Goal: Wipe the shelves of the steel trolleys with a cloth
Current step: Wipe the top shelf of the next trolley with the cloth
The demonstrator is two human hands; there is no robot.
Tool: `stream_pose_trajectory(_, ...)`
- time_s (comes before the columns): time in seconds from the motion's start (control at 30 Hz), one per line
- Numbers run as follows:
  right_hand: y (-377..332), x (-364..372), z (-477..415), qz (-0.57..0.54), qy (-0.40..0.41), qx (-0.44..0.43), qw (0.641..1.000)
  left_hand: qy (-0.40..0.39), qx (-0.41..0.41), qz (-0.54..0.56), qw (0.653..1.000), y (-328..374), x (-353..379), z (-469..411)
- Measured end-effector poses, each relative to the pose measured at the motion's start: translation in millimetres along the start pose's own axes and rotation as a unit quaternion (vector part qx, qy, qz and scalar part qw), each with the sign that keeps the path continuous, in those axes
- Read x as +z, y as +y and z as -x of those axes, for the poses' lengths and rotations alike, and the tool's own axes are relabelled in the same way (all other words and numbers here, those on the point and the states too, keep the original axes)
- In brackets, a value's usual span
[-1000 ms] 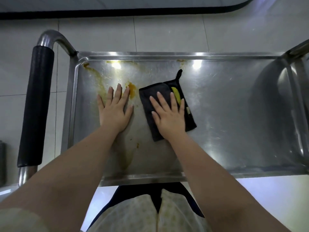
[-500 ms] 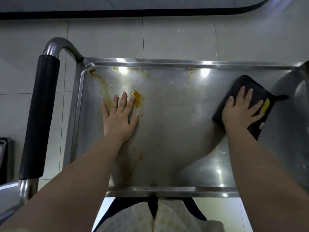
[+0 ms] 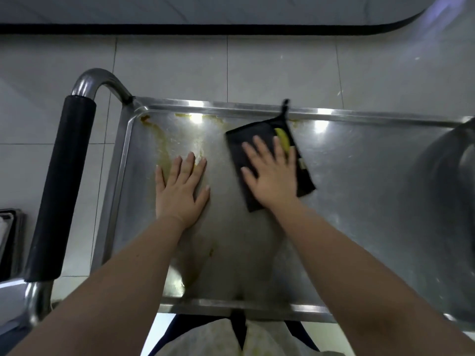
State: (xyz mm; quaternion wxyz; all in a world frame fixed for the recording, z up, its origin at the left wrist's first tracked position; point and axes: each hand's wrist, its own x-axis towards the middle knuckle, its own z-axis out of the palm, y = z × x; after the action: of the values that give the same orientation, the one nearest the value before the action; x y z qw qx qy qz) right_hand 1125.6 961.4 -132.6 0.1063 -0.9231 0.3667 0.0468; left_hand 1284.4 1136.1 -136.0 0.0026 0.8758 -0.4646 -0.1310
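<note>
Sweeping back from the right end of the shelf (image 3: 359, 201), where it lay half a second ago, the cloth (image 3: 305, 181) now sits mid-shelf, close to the far rim and to the right of the yellowish stains (image 3: 162, 140). The left hand (image 3: 181, 191) has kept its place beside those stains.

The dark cloth lies flat on the steel. Its long axis runs from near to far, with the near end leaning slightly right. Its hanging loop (image 3: 284, 109) points away from the person and crosses the far rim. A yellow patch (image 3: 282, 137) shows by the fingertips.

The right hand (image 3: 272, 176) presses palm-down on the cloth, fingers straight and spread toward the far rim; its grip is released, nothing curled round the fabric. It looks a little blurred. The left hand lies flat on the bare shelf, fingers together and straight, grip likewise released. Both forearms reach in from the near edge. The trolley's black handle (image 3: 61, 186) stands at the left.
</note>
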Motion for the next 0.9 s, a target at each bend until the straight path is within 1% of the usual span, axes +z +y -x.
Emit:
stream_pose_trajectory(0.1,85,-16,-9,-0.008,0.028,0.159,0.987,0.007,0.002,-0.005,1.0,0,1,-2)
stream_pose_trajectory(0.13,114,-22,-9,-0.014,0.029,0.222,0.975,0.009,0.002,-0.007,1.0,0,2,-3)
stream_pose_trajectory(0.2,159,-33,-8,-0.043,0.021,0.341,0.939,0.011,0.002,-0.011,1.0,2,2,-6)
stream_pose_trajectory(0.23,171,-35,-8,-0.058,0.017,0.381,0.922,0.012,0.003,-0.014,1.0,4,2,-8)
stream_pose_trajectory(0.3,174,-35,-14,-0.061,0.011,0.419,0.906,0.013,0.002,-0.019,1.0,7,1,-12)
stream_pose_trajectory(0.37,156,-33,-27,-0.059,0.013,0.427,0.902,0.01,-0.002,-0.021,1.0,9,0,-13)
stream_pose_trajectory(0.43,124,-31,-43,-0.052,0.014,0.397,0.916,0.008,-0.002,-0.024,1.0,9,-1,-14)
stream_pose_trajectory(0.5,81,-25,-57,-0.025,0.013,0.324,0.946,0.006,-0.002,-0.024,1.0,8,-1,-15)
stream_pose_trajectory(0.6,2,-15,-75,-0.007,-0.008,0.169,0.986,0.005,0.0,-0.025,1.0,8,-2,-16)
stream_pose_trajectory(0.7,-55,-4,-78,0.009,-0.035,0.018,0.999,0.006,-0.001,-0.027,1.0,5,-1,-16)
stream_pose_trajectory(0.8,-50,-5,-85,0.01,-0.046,-0.063,0.997,0.01,0.001,-0.024,1.0,3,1,-15)
stream_pose_trajectory(0.87,-25,-8,-89,0.022,-0.034,-0.083,0.996,0.012,0.003,-0.017,1.0,3,1,-16)
stream_pose_trajectory(0.9,-9,-10,-91,0.026,-0.025,-0.075,0.997,0.013,0.003,-0.016,1.0,4,1,-17)
